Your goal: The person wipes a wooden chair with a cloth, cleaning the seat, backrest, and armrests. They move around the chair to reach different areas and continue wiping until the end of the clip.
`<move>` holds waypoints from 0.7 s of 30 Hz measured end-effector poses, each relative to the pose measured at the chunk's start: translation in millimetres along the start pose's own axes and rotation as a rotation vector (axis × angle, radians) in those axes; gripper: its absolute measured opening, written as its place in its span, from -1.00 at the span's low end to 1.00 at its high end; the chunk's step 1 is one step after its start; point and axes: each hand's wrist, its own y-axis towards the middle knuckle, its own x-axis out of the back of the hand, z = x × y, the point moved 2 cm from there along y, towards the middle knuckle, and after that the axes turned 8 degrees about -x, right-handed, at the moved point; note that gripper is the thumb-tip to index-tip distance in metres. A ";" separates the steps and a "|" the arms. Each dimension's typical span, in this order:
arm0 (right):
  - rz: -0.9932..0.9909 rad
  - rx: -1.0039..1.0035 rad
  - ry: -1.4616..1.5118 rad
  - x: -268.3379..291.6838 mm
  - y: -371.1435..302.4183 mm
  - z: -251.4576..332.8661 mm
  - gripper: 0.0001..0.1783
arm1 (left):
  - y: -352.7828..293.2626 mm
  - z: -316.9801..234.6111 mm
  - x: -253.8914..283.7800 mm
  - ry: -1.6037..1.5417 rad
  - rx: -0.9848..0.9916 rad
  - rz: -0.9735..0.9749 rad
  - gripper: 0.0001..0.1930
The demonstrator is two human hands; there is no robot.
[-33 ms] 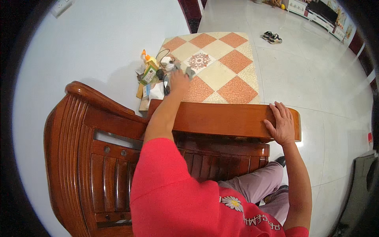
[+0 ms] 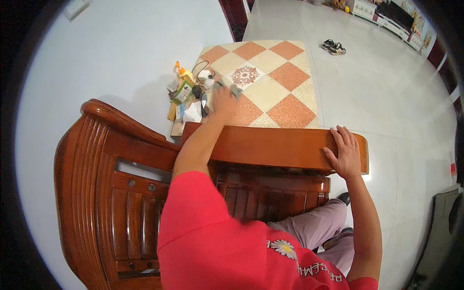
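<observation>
My left hand [image 2: 224, 102] is stretched over the armrest to a checkered table [image 2: 266, 60]. Under its fingers is a grey cloth [image 2: 236, 90], held against the tabletop; motion blurs the fingertips. Just left of this hand lies a cluster of small things: a white plug-like block [image 2: 205, 75], a dark cable [image 2: 195, 69], a green packet [image 2: 183, 92], an orange-capped bottle [image 2: 181, 70] and a crumpled white bag [image 2: 192, 112]. My right hand [image 2: 347, 152] rests on the far right end of the wooden armrest [image 2: 275, 146], fingers apart, holding nothing.
The wooden bench [image 2: 96, 193] with its slatted back curves round on the left, beside a white wall [image 2: 130, 53]. A pair of sandals [image 2: 333, 47] sits on the tiled floor [image 2: 386, 92]. A dark padded object [image 2: 437, 232] stands at the right edge.
My left hand and the grey cloth have slid slightly to the right over the tabletop. My right hand keeps its place on the armrest.
</observation>
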 end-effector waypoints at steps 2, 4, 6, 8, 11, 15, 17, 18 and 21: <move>-0.012 0.023 0.002 -1.1 2.9 3.5 -0.28 | -11.1 -15.2 10.3 -0.347 -0.051 -0.009 -0.38; -0.016 0.044 0.000 -5.7 3.5 5.9 -0.28 | -23.8 -24.0 11.2 -0.461 -0.043 -0.146 -0.32; 0.004 0.038 0.009 -4.1 3.9 10.9 -0.28 | -22.2 -17.3 10.7 -0.507 0.029 -0.172 -0.30; 0.028 0.031 0.018 -1.8 5.6 12.8 -0.27 | 4.3 -3.7 9.7 -0.513 0.093 -0.220 -0.31; 0.045 0.000 -0.007 -3.3 3.8 3.2 -0.25 | 68.3 3.0 0.0 -0.534 0.237 -0.166 -0.30; 0.074 0.075 0.094 2.3 11.8 28.3 -0.26 | 105.9 117.8 -40.5 0.080 0.194 -0.278 -0.31; 0.072 0.049 0.094 2.1 13.4 22.7 -0.26 | 139.6 83.9 -46.7 -0.021 0.361 -0.375 -0.29; 0.070 0.022 0.059 1.6 12.1 14.2 -0.26 | 164.2 36.8 -40.6 -0.207 0.364 -0.340 -0.27; 0.088 -0.022 -0.004 4.1 6.5 3.0 -0.24 | 183.7 -70.8 1.1 -0.525 0.311 -0.220 -0.21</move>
